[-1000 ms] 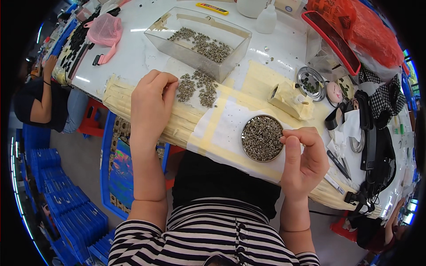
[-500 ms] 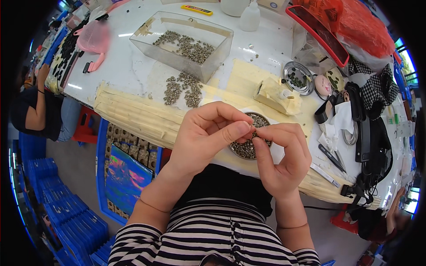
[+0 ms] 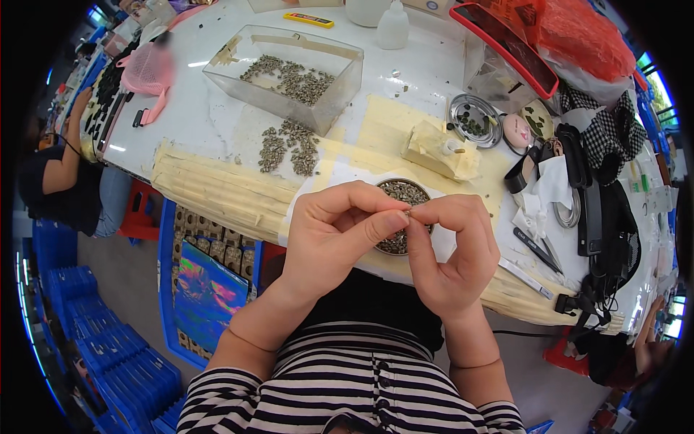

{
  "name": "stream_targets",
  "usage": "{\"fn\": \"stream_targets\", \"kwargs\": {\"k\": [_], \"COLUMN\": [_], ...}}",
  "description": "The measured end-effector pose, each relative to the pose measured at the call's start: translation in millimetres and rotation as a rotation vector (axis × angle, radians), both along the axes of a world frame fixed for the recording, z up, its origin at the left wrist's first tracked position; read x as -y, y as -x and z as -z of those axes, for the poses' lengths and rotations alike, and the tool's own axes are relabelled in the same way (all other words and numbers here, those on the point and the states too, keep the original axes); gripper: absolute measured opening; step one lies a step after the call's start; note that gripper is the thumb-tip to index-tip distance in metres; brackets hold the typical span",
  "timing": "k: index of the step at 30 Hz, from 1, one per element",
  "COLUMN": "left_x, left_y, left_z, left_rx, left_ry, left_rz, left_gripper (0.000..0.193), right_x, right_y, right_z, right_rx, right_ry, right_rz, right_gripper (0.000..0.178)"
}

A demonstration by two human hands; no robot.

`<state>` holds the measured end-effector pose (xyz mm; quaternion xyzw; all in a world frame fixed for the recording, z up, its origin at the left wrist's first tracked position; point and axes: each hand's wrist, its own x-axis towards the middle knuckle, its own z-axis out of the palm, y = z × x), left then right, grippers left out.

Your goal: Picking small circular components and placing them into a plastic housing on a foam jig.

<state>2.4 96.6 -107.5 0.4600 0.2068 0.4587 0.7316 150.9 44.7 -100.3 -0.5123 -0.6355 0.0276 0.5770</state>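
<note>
My left hand (image 3: 340, 235) and my right hand (image 3: 457, 253) meet at their fingertips, thumb and index finger of each pinched together. Between them is some tiny piece, too small and covered to make out. Right beneath the fingertips is a round dish (image 3: 398, 179) full of small grey metallic parts (image 3: 405, 191); my fingers hide much of it. Beyond my left hand lies a loose pile of similar small parts (image 3: 289, 148). A clear plastic box (image 3: 334, 108) behind that pile holds more of them.
A tape-covered block (image 3: 441, 150) stands beyond the dish. To the right are a metal dish (image 3: 499, 134) with dark green pieces, tweezers (image 3: 535, 247), a flat tool (image 3: 526, 278) and a red-cased phone (image 3: 506, 50). A blue crate (image 3: 166, 304) sits below the table edge. Another person (image 3: 61, 181) sits at left.
My fingertips have drawn closer together, with less showing between them. The table and its things appear slightly shifted to the left in view.
</note>
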Motion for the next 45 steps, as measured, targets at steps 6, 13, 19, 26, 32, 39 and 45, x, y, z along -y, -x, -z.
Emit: {"fn": "stream_targets", "kwargs": {"k": [6,13,19,26,32,39,45], "left_x": [-1,-5,-9,-9,-9,-8,-4], "left_y": [0,4,7,8,7,8,8], "left_z": [1,-3,-5,-5,-4,-5,-5], "left_rx": [0.014,-0.016,0.009,0.030,0.073,0.036,0.018], "left_ry": [0.019,0.084,0.204,0.240,0.264,0.255,0.172], "left_rz": [0.027,0.059,0.149,0.181,0.203,0.184,0.141], "left_gripper": [0.009,0.007,0.009,0.010,0.010,0.011,0.012], "right_x": [0,-2,0,1,0,1,3], "right_y": [-1,0,-1,-1,0,-1,-3], "right_z": [-1,-2,-3,-3,-5,-5,-3], "right_rx": [0.039,0.084,0.089,0.079,0.095,0.057,-0.016], "right_ry": [-0.030,-0.044,-0.045,-0.041,-0.052,-0.030,0.015], "right_rz": [0.014,0.001,0.007,-0.009,-0.020,-0.034,-0.046], "right_gripper": [0.024,0.030,0.031,0.033,0.034,0.032,0.030]}}
